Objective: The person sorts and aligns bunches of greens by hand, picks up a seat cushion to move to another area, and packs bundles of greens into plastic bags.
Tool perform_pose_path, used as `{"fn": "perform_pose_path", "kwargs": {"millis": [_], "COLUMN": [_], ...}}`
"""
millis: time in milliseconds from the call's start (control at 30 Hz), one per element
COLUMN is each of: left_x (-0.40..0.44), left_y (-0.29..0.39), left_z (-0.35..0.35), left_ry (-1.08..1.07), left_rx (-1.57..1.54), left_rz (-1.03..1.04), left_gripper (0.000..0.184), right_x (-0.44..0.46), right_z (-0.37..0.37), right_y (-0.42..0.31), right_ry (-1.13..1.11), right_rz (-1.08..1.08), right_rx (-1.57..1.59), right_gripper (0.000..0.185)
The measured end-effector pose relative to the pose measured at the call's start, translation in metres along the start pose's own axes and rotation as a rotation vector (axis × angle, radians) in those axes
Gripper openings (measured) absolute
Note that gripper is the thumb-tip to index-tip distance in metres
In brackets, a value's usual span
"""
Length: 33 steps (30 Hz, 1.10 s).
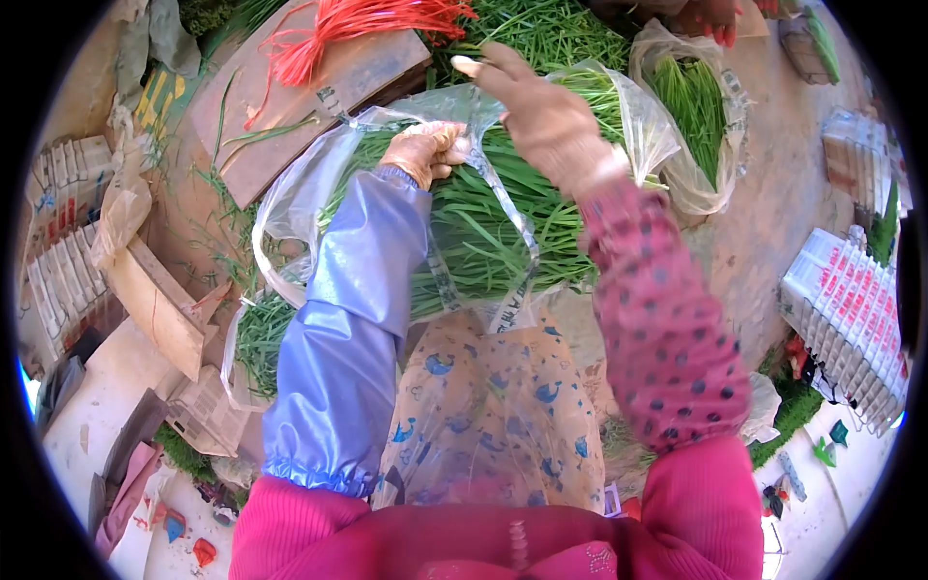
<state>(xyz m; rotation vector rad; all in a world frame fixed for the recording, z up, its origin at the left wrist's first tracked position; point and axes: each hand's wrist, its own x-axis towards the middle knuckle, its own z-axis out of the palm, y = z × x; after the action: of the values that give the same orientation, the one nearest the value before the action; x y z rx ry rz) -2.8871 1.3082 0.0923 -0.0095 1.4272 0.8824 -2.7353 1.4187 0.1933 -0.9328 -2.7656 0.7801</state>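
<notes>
A large bundle of long green stalks [493, 227] lies in front of me, partly wrapped in clear plastic [285, 227] with printed strips across it. My left hand [423, 153], gloved, is closed on the plastic at the bundle's upper left. My right hand [541, 111] is raised over the top of the bundle, fingers apart and slightly blurred, with nothing seen in it. Red ties [333, 34] lie in a pile on a wooden board [319, 92] at the upper left.
Another bagged green bundle [694, 106] lies at the upper right, below a person's hands [710, 19]. White crates [841, 314] stand at the right, more crates [72, 275] at the left. A wooden piece [155, 304] leans at the left.
</notes>
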Motion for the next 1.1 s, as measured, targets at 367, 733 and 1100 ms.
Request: {"fn": "perform_pose_path", "kwargs": {"millis": [367,733,1100], "left_x": [-0.004,0.085,-0.05], "left_y": [0.002,-0.018,0.044], "left_z": [0.001,-0.049,-0.022], "left_ry": [0.016,0.301,0.343], "left_rx": [-0.042,0.191,0.024], "left_rz": [0.084,0.334,0.485], "left_gripper": [0.019,0.015,0.038], "right_x": [-0.012,-0.309,-0.59], "right_z": [-0.035,-0.11,-0.078], "right_y": [-0.026,-0.113,-0.089], "right_ry": [-0.165,-0.647,-0.308], "right_rz": [-0.235,0.084,1.572], "right_rx": [-0.155,0.464,1.018], "right_gripper": [0.009,0.02,0.021]}}
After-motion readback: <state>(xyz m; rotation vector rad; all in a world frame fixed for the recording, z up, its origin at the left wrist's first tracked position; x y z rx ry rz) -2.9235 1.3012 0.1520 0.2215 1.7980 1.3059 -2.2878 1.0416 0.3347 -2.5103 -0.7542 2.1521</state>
